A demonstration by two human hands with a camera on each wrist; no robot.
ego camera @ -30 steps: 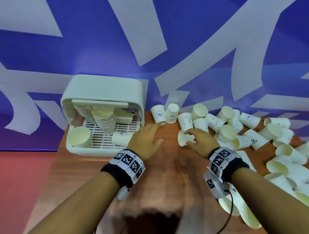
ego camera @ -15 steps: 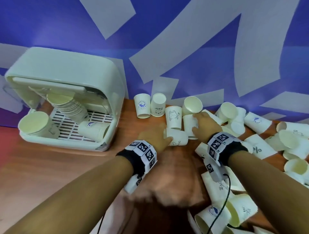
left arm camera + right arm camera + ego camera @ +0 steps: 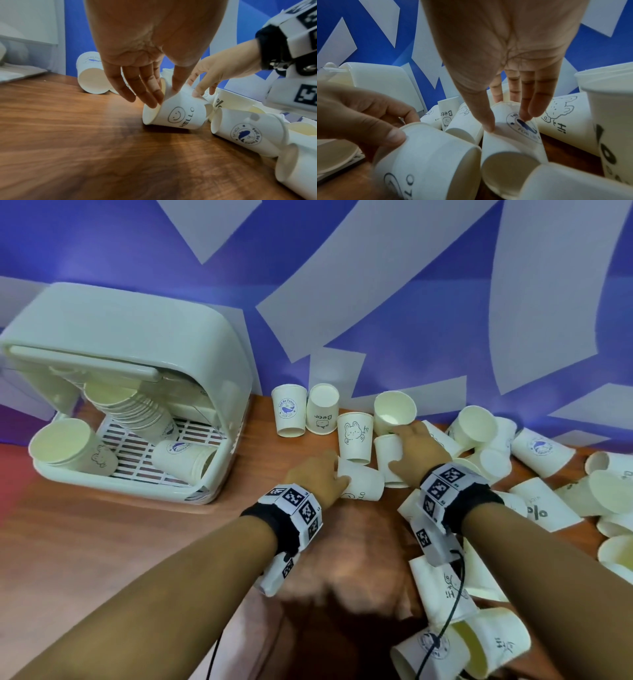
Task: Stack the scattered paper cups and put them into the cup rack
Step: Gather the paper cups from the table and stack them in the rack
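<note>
While left hand [image 3: 317, 479] pinches HELLO cup [image 3: 361, 483] rim, right hand [image 3: 419, 448] grips whale-logo cup [image 3: 390, 455].

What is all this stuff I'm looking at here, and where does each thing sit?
Cup rack: one, pale green-white, left end of the table.
Stacked cups: one leaning stack, cream, inside the rack, with a few others lying beside it.
HELLO cup: one, white, on its side at table centre.
Whale-logo cup: one, white, on its side beside it.
Loose paper cups: too many to count, white, scattered right and rear.
Table: one, brown wood.
Wall: blue and white.
Left hand: grips the HELLO cup's rim.
Right hand: fingers on the whale-logo cup.
</note>
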